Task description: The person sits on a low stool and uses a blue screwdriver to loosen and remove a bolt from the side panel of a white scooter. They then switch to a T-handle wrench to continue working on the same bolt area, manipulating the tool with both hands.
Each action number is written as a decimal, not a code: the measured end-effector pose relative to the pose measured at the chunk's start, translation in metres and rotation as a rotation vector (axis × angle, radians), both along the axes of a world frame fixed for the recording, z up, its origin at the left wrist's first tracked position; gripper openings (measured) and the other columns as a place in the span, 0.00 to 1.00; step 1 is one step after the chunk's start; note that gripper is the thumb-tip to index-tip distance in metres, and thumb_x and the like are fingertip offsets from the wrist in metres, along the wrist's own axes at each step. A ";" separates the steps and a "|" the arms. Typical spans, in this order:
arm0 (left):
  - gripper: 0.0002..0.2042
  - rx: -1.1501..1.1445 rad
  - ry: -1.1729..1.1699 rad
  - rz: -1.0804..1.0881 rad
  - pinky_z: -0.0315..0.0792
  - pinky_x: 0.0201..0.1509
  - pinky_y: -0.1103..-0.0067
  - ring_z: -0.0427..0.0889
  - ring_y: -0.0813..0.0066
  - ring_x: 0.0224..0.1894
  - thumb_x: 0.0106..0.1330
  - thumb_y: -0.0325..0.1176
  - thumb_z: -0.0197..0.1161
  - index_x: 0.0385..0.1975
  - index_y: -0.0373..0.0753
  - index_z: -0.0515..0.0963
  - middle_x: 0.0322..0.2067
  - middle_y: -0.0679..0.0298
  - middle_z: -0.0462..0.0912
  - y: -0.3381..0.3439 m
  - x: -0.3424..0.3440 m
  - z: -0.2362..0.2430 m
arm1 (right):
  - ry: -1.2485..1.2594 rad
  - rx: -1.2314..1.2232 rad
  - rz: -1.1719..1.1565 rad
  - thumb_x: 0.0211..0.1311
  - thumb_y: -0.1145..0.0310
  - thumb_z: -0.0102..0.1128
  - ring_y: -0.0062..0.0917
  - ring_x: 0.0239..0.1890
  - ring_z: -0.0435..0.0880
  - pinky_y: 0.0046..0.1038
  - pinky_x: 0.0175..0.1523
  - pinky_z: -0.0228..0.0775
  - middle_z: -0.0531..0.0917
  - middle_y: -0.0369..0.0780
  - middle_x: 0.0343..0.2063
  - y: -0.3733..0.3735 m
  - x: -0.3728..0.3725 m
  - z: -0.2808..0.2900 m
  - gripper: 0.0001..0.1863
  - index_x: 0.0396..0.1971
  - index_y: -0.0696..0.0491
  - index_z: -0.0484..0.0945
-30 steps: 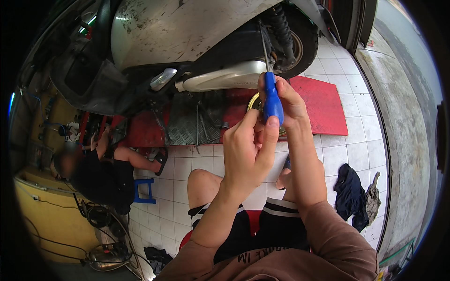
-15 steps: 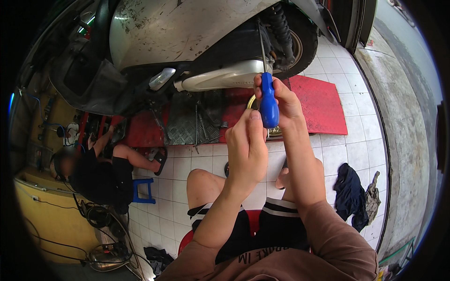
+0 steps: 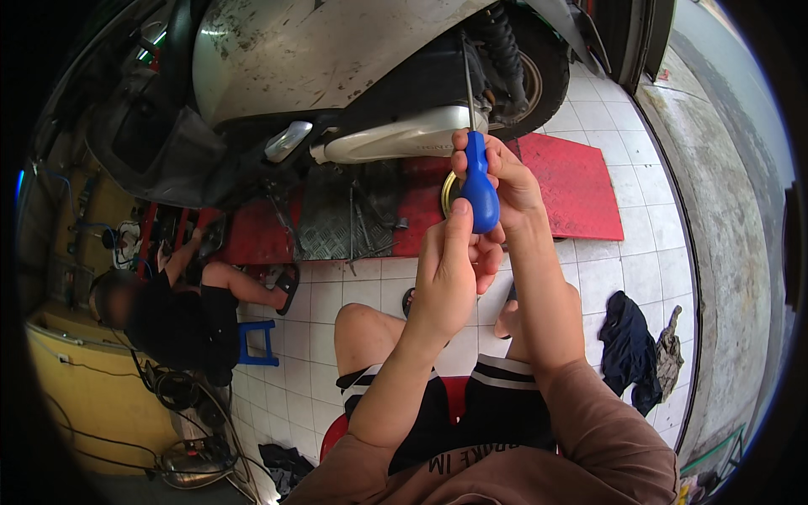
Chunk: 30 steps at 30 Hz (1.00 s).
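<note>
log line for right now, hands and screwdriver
right hand: holding screwdriver | left hand: by handle end | shaft: pointing toward scooter

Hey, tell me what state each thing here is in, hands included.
Blue-handled screwdriver: held, pointing away from the wearer
Right hand: closed around it
Left hand: loosely curled, thumb by the screwdriver's butt end
Scooter side panel: scuffed
Rear wheel: mounted
Red platform: smudged
Dark cloth: crumpled on the floor
</note>
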State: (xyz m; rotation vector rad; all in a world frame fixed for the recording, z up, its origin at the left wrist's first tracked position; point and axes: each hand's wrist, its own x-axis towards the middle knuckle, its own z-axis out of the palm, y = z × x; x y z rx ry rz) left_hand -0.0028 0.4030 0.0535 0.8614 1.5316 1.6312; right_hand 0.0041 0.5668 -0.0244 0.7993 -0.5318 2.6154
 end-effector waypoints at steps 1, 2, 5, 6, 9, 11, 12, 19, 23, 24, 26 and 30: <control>0.23 -0.031 0.221 0.045 0.56 0.18 0.84 0.65 0.85 0.18 0.77 0.47 0.41 0.35 0.32 0.74 0.17 0.69 0.70 -0.001 -0.002 0.002 | -0.019 0.023 -0.014 0.62 0.63 0.65 0.12 0.24 0.72 0.14 0.32 0.70 0.83 0.45 0.40 0.003 0.001 -0.002 0.21 0.47 0.62 0.74; 0.21 -0.061 0.443 0.090 0.57 0.18 0.84 0.65 0.85 0.18 0.76 0.46 0.43 0.35 0.32 0.74 0.18 0.68 0.70 -0.001 -0.002 0.004 | -0.038 0.046 -0.028 0.62 0.63 0.65 0.12 0.23 0.72 0.13 0.32 0.69 0.83 0.44 0.39 0.005 0.002 -0.003 0.21 0.47 0.62 0.74; 0.17 -0.015 0.785 0.172 0.58 0.20 0.82 0.67 0.86 0.19 0.74 0.40 0.50 0.32 0.29 0.72 0.20 0.66 0.75 0.000 0.003 0.011 | -0.079 0.034 -0.047 0.62 0.63 0.65 0.12 0.24 0.71 0.13 0.31 0.68 0.82 0.43 0.37 0.001 0.003 0.002 0.20 0.46 0.62 0.74; 0.16 -0.018 0.847 0.182 0.58 0.20 0.82 0.67 0.86 0.19 0.74 0.39 0.52 0.32 0.29 0.72 0.21 0.65 0.75 -0.001 0.003 0.011 | -0.093 0.019 -0.049 0.62 0.63 0.65 0.12 0.24 0.71 0.13 0.31 0.68 0.82 0.42 0.37 -0.002 0.002 0.003 0.20 0.46 0.62 0.74; 0.19 -0.042 0.467 0.097 0.57 0.19 0.85 0.64 0.87 0.18 0.76 0.44 0.47 0.36 0.31 0.73 0.20 0.67 0.72 -0.002 0.004 -0.001 | -0.159 -0.071 -0.093 0.62 0.62 0.66 0.11 0.25 0.70 0.13 0.32 0.67 0.80 0.42 0.36 -0.013 0.001 0.005 0.21 0.47 0.62 0.74; 0.23 0.020 -0.073 0.011 0.55 0.17 0.87 0.63 0.87 0.17 0.77 0.48 0.41 0.44 0.32 0.73 0.21 0.67 0.70 -0.002 0.006 -0.002 | -0.139 0.013 -0.093 0.60 0.60 0.68 0.11 0.23 0.72 0.11 0.29 0.68 0.79 0.43 0.37 -0.010 0.004 0.011 0.26 0.49 0.62 0.70; 0.23 0.029 -0.151 -0.002 0.55 0.17 0.87 0.63 0.87 0.17 0.77 0.49 0.41 0.44 0.32 0.73 0.21 0.68 0.69 -0.001 0.004 -0.002 | -0.127 0.055 -0.095 0.58 0.59 0.69 0.11 0.23 0.72 0.10 0.28 0.69 0.79 0.43 0.38 -0.006 0.006 0.013 0.29 0.50 0.62 0.67; 0.16 0.082 0.528 0.177 0.54 0.19 0.86 0.61 0.89 0.18 0.74 0.42 0.50 0.31 0.35 0.73 0.18 0.73 0.66 0.001 0.004 0.004 | -0.080 0.093 -0.055 0.64 0.65 0.63 0.11 0.22 0.73 0.11 0.31 0.68 0.81 0.40 0.32 0.005 0.002 -0.002 0.20 0.48 0.63 0.72; 0.17 0.012 0.392 0.098 0.54 0.19 0.87 0.61 0.91 0.18 0.75 0.44 0.50 0.34 0.34 0.73 0.18 0.73 0.68 -0.003 0.002 0.000 | -0.145 0.086 -0.164 0.62 0.61 0.66 0.11 0.23 0.73 0.11 0.31 0.68 0.81 0.41 0.34 -0.008 0.000 0.008 0.22 0.46 0.62 0.72; 0.18 0.007 0.226 0.059 0.54 0.19 0.88 0.61 0.91 0.17 0.76 0.45 0.49 0.35 0.33 0.73 0.19 0.73 0.68 -0.005 0.003 0.002 | -0.157 0.087 -0.176 0.59 0.59 0.68 0.11 0.24 0.73 0.11 0.30 0.69 0.81 0.40 0.35 -0.014 0.006 0.019 0.25 0.46 0.62 0.72; 0.20 -0.004 -0.109 -0.019 0.54 0.19 0.89 0.61 0.90 0.17 0.77 0.47 0.46 0.38 0.32 0.74 0.19 0.72 0.69 -0.008 0.004 0.008 | -0.174 0.122 -0.180 0.56 0.56 0.71 0.11 0.25 0.73 0.10 0.30 0.69 0.80 0.41 0.36 -0.014 0.008 0.021 0.28 0.45 0.61 0.71; 0.20 -0.089 0.005 -0.011 0.57 0.19 0.87 0.63 0.87 0.17 0.76 0.47 0.46 0.39 0.31 0.71 0.20 0.69 0.71 -0.009 0.002 0.006 | -0.095 0.177 -0.112 0.60 0.60 0.67 0.12 0.25 0.74 0.11 0.31 0.68 0.80 0.42 0.39 0.001 0.003 0.006 0.23 0.45 0.61 0.73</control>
